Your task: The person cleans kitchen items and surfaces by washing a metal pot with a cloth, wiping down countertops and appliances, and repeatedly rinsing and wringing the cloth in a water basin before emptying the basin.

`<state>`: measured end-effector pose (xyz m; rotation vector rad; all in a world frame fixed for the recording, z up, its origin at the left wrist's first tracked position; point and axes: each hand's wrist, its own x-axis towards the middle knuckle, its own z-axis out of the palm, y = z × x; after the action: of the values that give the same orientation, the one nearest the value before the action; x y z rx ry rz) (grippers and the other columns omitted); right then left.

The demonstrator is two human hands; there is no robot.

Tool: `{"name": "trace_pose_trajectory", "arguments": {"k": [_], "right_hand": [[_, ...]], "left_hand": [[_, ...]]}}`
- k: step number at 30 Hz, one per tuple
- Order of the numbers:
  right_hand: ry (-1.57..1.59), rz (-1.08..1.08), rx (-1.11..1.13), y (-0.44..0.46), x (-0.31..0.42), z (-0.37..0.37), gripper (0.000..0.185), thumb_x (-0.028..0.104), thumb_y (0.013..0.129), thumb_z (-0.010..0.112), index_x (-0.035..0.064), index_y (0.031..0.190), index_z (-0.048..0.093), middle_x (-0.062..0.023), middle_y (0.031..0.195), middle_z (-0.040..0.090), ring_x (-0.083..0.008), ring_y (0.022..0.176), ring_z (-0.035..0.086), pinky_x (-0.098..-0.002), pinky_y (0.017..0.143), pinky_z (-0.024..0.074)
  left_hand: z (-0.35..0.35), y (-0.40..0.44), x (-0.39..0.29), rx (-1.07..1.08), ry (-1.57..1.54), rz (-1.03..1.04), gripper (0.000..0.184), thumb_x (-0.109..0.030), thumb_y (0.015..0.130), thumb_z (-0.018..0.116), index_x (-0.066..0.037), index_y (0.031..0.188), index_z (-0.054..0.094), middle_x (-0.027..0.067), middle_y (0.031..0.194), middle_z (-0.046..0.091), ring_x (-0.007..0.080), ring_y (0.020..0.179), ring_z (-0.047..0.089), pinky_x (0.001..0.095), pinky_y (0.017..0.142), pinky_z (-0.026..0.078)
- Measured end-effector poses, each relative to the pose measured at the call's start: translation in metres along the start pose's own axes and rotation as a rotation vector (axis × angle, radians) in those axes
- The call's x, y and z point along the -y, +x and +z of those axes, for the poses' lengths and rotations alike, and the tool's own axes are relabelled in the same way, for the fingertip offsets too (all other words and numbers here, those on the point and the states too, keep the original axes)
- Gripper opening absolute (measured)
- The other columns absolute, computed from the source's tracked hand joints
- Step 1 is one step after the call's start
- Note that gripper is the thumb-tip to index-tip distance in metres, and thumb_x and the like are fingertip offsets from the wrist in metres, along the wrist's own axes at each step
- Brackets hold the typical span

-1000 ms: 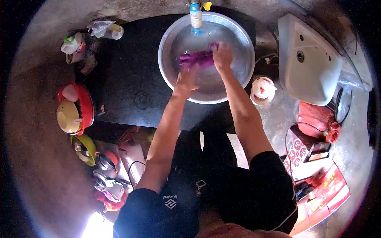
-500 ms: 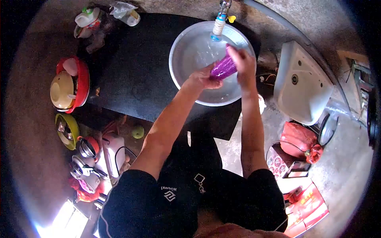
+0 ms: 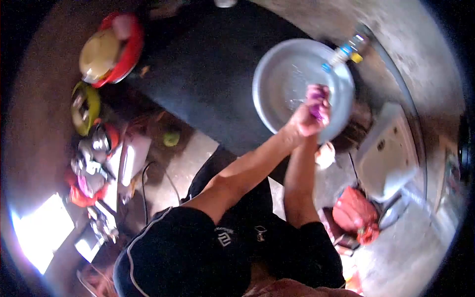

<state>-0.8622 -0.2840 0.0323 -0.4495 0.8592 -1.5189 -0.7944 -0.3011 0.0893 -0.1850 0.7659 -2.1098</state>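
Note:
Over the near right part of a wide metal basin [image 3: 262, 84], my two hands are pressed close together around a bunched purple cloth [image 3: 317, 112]. My left hand [image 3: 306, 123] is in front, its fingers closed on the cloth. Just beyond it my right hand [image 3: 317, 92] grips the same cloth, with its wrist hidden behind the left one. Motion blurs the fingers and the cloth's outline. Shallow water shows in the basin below. A tap with a blue-and-white hose end [image 3: 341, 55] reaches over the basin's far right rim.
The basin stands on a black tabletop [image 3: 198, 74]. A red basin [image 3: 133, 47] holding a cream bowl [image 3: 101, 52] sits at the far left. A white sink [image 3: 386, 156] and a red bag [image 3: 355, 213] are on the right. A green round object [image 3: 171, 139] lies below the table edge.
My hands have come together, bunching the cloth that was stretched between them. The view has turned, so the basin and tap appear farther right and lower.

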Motion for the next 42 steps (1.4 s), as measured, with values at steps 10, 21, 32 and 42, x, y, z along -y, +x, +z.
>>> {"name": "trace_pose_trajectory", "arguments": {"k": [10, 21, 32, 42], "right_hand": [[-1.894, 0.227, 0.542, 0.133, 0.001, -0.072, 0.029, 0.021, 0.08, 0.059, -0.0068, 0.087, 0.056, -0.0197, 0.078, 0.061, -0.028, 0.065, 0.058, -0.0384, 0.063, 0.0467], [0.554, 0.444, 0.639, 0.032, 0.027, 0.024, 0.067, 0.044, 0.091, 0.025, 0.0012, 0.141, 0.017, -0.0148, 0.149, 0.01, -0.0341, 0.137, 0.004, -0.0492, 0.109, -0.003], [-0.731, 0.584, -0.078, 0.066, 0.054, 0.047, 0.048, 0.005, 0.078, 0.044, 0.0026, 0.126, 0.047, 0.0046, 0.073, 0.036, -0.0071, 0.061, 0.036, -0.023, 0.057, 0.0353], [-1.012, 0.727, 0.793, 0.063, 0.058, 0.005, 0.059, 0.035, 0.091, 0.04, -0.0022, 0.136, 0.028, -0.0164, 0.129, 0.039, -0.0213, 0.12, 0.038, -0.0364, 0.105, 0.0228]], "left_hand": [[-0.029, 0.022, -0.032, -0.334, 0.416, -0.016, 0.023, -0.015, 0.085, 0.048, -0.009, 0.106, 0.055, -0.002, 0.072, 0.053, 0.0077, 0.053, 0.044, 0.0244, 0.052, 0.041], [-0.023, 0.031, -0.017, -0.036, -0.015, 0.16, 0.027, -0.025, 0.087, 0.045, -0.011, 0.104, 0.059, -0.0081, 0.062, 0.05, 0.0087, 0.044, 0.036, 0.0263, 0.043, 0.034], [-0.019, 0.025, -0.017, -0.111, -0.006, 0.032, 0.012, -0.014, 0.081, 0.048, -0.019, 0.077, 0.059, -0.0087, 0.052, 0.038, 0.008, 0.037, 0.026, 0.0213, 0.035, 0.019], [-0.019, 0.003, -0.012, -0.156, 0.111, -0.02, 0.017, -0.02, 0.084, 0.046, -0.012, 0.093, 0.057, -0.0086, 0.053, 0.042, 0.0068, 0.037, 0.024, 0.0204, 0.036, 0.02]]}}
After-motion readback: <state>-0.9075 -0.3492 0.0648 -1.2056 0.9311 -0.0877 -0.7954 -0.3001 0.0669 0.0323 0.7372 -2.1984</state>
